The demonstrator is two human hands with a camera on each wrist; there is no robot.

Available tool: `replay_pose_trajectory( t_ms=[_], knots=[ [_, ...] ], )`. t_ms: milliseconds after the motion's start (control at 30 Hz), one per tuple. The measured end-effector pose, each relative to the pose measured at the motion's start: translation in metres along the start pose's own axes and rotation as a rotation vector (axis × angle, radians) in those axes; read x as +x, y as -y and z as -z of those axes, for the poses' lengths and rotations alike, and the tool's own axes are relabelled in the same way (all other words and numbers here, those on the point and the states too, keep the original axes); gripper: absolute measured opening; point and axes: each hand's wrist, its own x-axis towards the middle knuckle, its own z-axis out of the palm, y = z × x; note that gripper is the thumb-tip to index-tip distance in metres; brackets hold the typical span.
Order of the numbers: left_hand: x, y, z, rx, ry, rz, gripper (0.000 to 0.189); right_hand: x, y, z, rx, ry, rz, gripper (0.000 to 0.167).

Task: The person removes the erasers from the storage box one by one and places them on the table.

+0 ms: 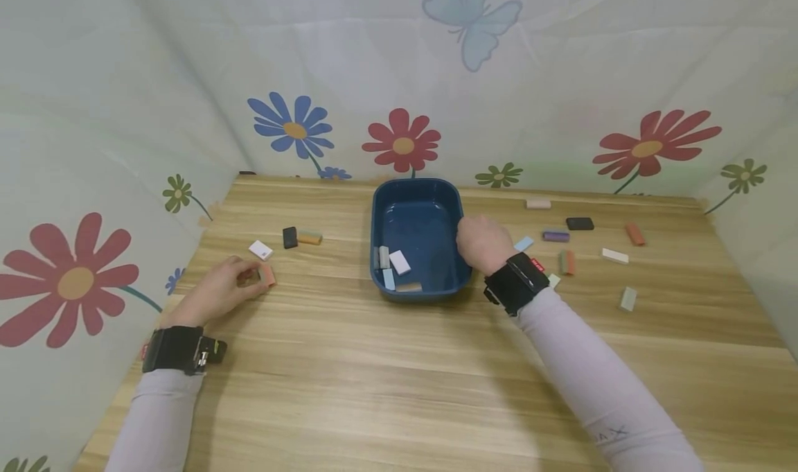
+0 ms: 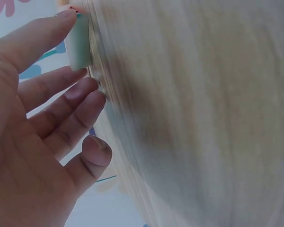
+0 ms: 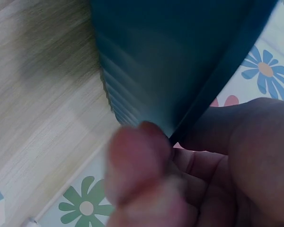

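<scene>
On the left of the wooden table, my left hand [image 1: 218, 289] pinches an orange-and-green eraser [image 1: 267, 275] between thumb and fingertips. In the left wrist view the eraser's pale green end [image 2: 79, 45] shows beneath the thumb, while the other fingers are loosely bent. My right hand [image 1: 485, 242] grips the right rim of a dark blue rectangular basin [image 1: 418, 296]; the right wrist view has the thumb and curled fingers at the rim [image 3: 213, 78]. Inside the basin's near left part lie several small erasers, including a white one [image 1: 400, 262] and a light blue one [image 1: 388, 278].
Near the left hand are a white eraser [image 1: 260, 250], a black one [image 1: 289, 237] and a yellow-orange one [image 1: 309, 238]. Several more lie scattered right of the basin, among them a purple one [image 1: 555, 236] and a black one [image 1: 580, 223]. A flowered curtain [image 1: 349, 63] stands behind the table.
</scene>
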Motion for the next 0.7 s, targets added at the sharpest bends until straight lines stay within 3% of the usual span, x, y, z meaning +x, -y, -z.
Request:
replay_pose_trajectory(
  t_ms=[267,467,567,700],
  knots=[
    [0.002,0.001,-0.002,0.02,0.003,-0.007,0.055,0.002,-0.004,0.0,0.045,0.023,-0.046,0.024],
    [0.004,-0.003,-0.001,0.047,-0.002,-0.024,0.036,-0.001,-0.008,0.004,0.053,0.039,-0.066,0.025],
    [0.004,-0.009,0.002,0.049,-0.018,-0.026,0.033,-0.002,-0.008,0.004,0.059,0.04,-0.067,0.025],
    [0.005,-0.03,0.012,0.056,-0.052,-0.021,0.049,-0.003,-0.007,0.004,0.069,0.039,-0.068,0.024]
  ],
)
